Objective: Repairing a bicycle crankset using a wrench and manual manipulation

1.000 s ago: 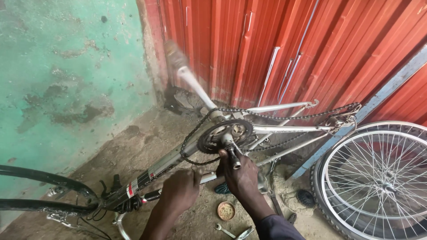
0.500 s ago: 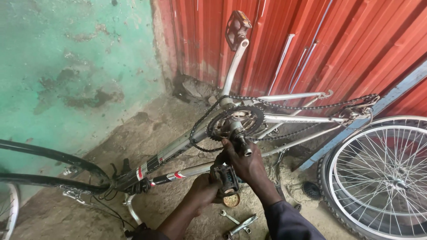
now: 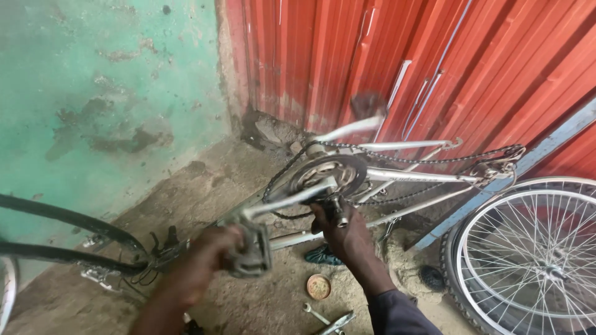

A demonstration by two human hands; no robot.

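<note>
Left hand [image 3: 208, 251] fingers wrap pedal [image 3: 251, 251]; crank [image 3: 288, 201] runs up-right to chainring [image 3: 329, 174], where right hand [image 3: 344, 232] grips tool [image 3: 338, 211].

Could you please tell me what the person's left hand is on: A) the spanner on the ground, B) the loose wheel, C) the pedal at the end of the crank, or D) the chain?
C: the left hand grips the pedal on the crank arm.

Bare ground [image 3: 186, 205] far left lies free; frame [image 3: 410, 177], chain [image 3: 434, 160] and loose wheel [image 3: 534, 260] crowd the right
</note>
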